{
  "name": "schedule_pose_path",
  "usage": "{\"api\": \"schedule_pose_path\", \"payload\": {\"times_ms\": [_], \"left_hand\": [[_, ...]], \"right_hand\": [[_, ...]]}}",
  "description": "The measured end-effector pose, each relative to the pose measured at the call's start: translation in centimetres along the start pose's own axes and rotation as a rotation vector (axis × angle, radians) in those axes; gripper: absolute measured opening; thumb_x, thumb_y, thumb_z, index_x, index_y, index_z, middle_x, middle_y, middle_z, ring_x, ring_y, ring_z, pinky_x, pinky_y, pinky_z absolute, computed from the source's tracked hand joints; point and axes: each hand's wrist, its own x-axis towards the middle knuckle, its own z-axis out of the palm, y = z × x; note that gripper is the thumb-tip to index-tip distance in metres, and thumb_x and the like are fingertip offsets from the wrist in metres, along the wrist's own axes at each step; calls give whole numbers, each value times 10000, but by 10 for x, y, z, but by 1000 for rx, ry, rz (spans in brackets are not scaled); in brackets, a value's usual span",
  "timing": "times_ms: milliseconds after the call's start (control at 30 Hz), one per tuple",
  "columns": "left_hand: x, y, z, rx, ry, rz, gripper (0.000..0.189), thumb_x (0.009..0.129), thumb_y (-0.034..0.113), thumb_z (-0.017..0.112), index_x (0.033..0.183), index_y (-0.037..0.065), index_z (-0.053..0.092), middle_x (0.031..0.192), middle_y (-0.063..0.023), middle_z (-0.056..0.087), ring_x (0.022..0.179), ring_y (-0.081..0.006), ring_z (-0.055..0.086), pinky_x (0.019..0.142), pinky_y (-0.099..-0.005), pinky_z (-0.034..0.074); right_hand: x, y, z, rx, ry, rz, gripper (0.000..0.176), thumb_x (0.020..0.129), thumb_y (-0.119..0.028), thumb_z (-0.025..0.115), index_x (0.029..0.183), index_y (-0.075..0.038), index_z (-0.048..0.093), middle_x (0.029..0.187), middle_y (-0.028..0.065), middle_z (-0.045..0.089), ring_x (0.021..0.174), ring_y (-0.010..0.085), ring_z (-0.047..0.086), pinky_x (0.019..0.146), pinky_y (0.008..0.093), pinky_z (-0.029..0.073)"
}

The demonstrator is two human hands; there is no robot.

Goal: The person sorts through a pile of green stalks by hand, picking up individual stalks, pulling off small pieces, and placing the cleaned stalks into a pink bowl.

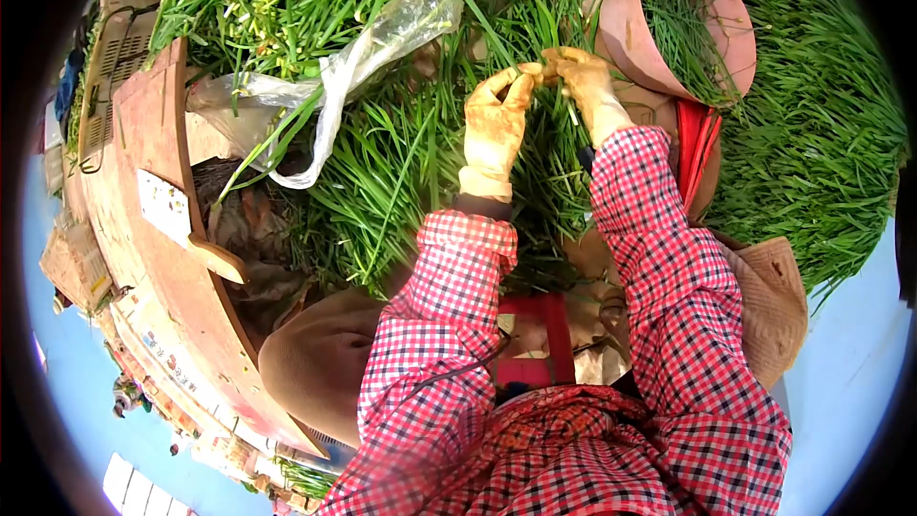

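My left hand [496,124], in a stained yellow glove, is closed in a pinch. A long green stalk [487,29] runs from above down to its fingertips. Beside it my right hand [583,86], gloved the same way, has its fingers bent together and meets the left fingertips; what it pinches is too small to make out. Below and left of the hands lies a loose heap of green chive-like leaves [382,162]. A clear plastic bag [392,29] is spread above the heap, left of my left hand.
A pink tub [626,33] holding green stalks stands right of my hands. Dense green leaves [802,124] cover the far right. Along the left runs a wooden board [153,124] with a knife [218,258] on it. A red stool-like frame [559,334] is near my body.
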Motion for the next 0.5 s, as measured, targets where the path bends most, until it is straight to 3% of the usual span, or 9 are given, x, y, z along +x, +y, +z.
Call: {"api": "schedule_pose_path", "payload": {"times_ms": [167,300,367,400,500], "left_hand": [[-9,21,-3,-72,98,-9,166,864,126,583,969,29,668,842,-7,656,705,-58,549,620,-184,429],[-20,36,-3,-28,169,68,164,875,144,581,938,18,665,779,-20,653,625,-59,524,576,-182,411],[-32,48,-10,87,207,101,169,882,160,577,916,16,658,766,-26,650,604,-58,509,557,-185,403],[-33,43,-13,28,270,179,182,890,181,571,903,19,652,753,-26,647,612,-66,531,560,-191,417],[-52,56,-23,-196,390,119,200,899,192,565,933,12,644,755,-34,648,663,-111,607,589,-198,452]], "right_hand": [[-25,-8,-21,83,-47,-107,253,886,-245,570,1043,-56,629,753,39,666,566,79,566,482,186,395],[-33,-15,-33,93,-105,-265,239,892,-238,559,1037,-62,630,771,43,667,584,71,573,470,170,362],[-42,-22,-36,34,-82,-220,340,868,-306,593,1102,-61,609,784,8,654,607,55,551,498,159,355],[-53,-28,-36,58,-120,-250,338,865,-313,597,1099,-70,614,788,3,653,612,52,549,501,157,352],[-66,-40,-35,17,-164,-350,339,868,-322,588,1100,-76,619,800,1,648,632,46,545,517,156,353]]}}
